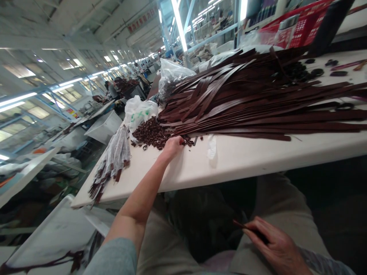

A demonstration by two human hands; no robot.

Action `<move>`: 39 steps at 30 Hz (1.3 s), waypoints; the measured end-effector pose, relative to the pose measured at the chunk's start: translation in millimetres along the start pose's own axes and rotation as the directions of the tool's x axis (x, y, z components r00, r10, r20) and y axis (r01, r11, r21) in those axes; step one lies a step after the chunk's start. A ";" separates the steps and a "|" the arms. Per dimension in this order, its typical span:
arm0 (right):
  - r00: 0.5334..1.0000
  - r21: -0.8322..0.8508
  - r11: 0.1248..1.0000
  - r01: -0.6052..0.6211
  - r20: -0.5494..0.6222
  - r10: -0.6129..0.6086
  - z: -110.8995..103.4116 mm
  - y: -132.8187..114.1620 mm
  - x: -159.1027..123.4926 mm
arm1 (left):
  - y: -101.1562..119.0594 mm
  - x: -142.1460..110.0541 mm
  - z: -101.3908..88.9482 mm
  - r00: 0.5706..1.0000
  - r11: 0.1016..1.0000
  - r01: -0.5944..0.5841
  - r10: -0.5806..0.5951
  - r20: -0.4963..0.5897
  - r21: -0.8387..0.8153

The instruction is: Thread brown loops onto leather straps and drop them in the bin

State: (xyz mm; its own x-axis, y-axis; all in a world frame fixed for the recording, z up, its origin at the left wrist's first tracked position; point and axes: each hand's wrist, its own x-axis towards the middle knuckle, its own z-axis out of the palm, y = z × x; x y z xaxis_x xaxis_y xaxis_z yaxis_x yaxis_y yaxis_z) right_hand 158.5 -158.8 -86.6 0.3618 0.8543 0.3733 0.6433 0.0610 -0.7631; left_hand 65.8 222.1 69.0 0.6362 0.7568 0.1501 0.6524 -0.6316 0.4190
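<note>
My left hand reaches across the table to the near edge of a pile of small brown loops. Its fingers are curled together beside a few loose loops; whatever is between them is hidden. Low over my lap, my right hand is closed around a narrow dark brown strap, whose tip sticks out past the thumb. Beyond the left hand, many long brown leather straps lie in a broad heap. A small white paper scrap rests to the right of the left hand.
Bundled straps in clear wrapping lie at the table's left end. A white plastic bag and a clear bag stand behind the loops. At the back right are a red basket and a bottle. The table's front edge runs above my lap.
</note>
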 end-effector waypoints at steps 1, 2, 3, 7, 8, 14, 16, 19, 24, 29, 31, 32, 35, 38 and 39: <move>1.000 0.003 1.000 0.001 -0.002 -0.001 -0.2 -0.1 0.3 | 0.9 -0.9 -0.7 1.000 0.999 0.009 -0.010 -0.006 -0.031; 1.000 0.007 1.000 0.000 -0.002 0.000 -0.9 -0.5 0.8 | 2.2 -3.0 -2.0 1.000 0.997 0.020 -0.021 -0.010 -0.069; 1.000 0.010 1.000 0.000 -0.006 0.000 -2.2 -1.6 1.9 | 4.0 -7.0 -3.6 0.999 0.993 0.031 -0.032 -0.010 -0.112; 1.000 0.028 0.999 -0.019 -0.020 0.020 -16.9 -14.8 12.9 | 16.1 -47.2 -8.9 0.994 0.886 0.095 -0.062 0.087 -0.455; 0.999 0.032 0.999 -0.022 -0.029 0.023 -22.7 -21.3 18.0 | 20.6 -63.0 -8.7 0.988 0.779 0.141 -0.076 0.131 -0.611; 0.990 0.015 0.999 0.050 -0.132 -0.047 -50.6 -77.1 59.4 | 54.0 -159.0 6.8 0.929 0.096 0.357 -0.143 0.342 -0.929; 0.988 0.026 0.998 0.064 -0.141 -0.059 -51.1 -93.9 70.3 | 63.6 -179.5 14.1 0.910 0.037 0.394 -0.153 0.384 -0.918; 0.989 0.061 0.995 0.081 -0.131 -0.072 -45.6 -111.0 78.8 | 73.6 -198.6 22.8 0.905 -0.001 0.399 -0.158 0.394 -0.917; 0.992 0.122 0.988 0.096 -0.097 -0.085 -37.1 -120.6 80.9 | 80.3 -214.2 26.8 0.940 0.015 0.323 -0.119 0.319 -0.946; 0.995 0.145 0.986 0.079 -0.074 -0.069 -37.1 -122.1 78.5 | 80.7 -220.7 25.3 0.952 0.096 0.304 -0.045 0.301 -0.948; 0.994 0.153 0.984 0.088 -0.080 -0.076 -36.1 -122.9 76.4 | 81.5 -222.9 26.9 0.947 0.130 0.320 -0.002 0.322 -0.939; 0.993 0.158 0.983 0.095 -0.086 -0.082 -35.0 -123.2 75.4 | 82.3 -224.1 28.2 0.944 0.136 0.325 0.015 0.330 -0.936; 0.991 0.166 0.982 0.093 -0.107 -0.076 -30.6 -121.7 73.1 | 85.3 -227.3 32.5 0.934 0.106 0.354 0.004 0.356 -0.929; 0.996 0.156 0.986 0.064 -0.067 -0.054 -28.7 -114.7 71.7 | 85.3 -228.6 34.2 0.928 0.136 0.371 -0.050 0.368 -0.918; 0.998 0.137 0.989 0.056 -0.036 -0.052 -29.1 -111.3 71.1 | 84.0 -228.4 33.9 0.932 0.167 0.361 -0.061 0.356 -0.917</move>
State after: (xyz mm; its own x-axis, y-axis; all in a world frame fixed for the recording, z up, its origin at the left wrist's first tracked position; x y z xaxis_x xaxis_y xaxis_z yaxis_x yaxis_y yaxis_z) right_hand 132.3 -119.9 40.2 0.3521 0.8307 0.4312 0.5645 0.1789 -0.8058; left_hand -10.8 -9.5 39.5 0.7002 0.6840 -0.2046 -0.0393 0.3230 0.9456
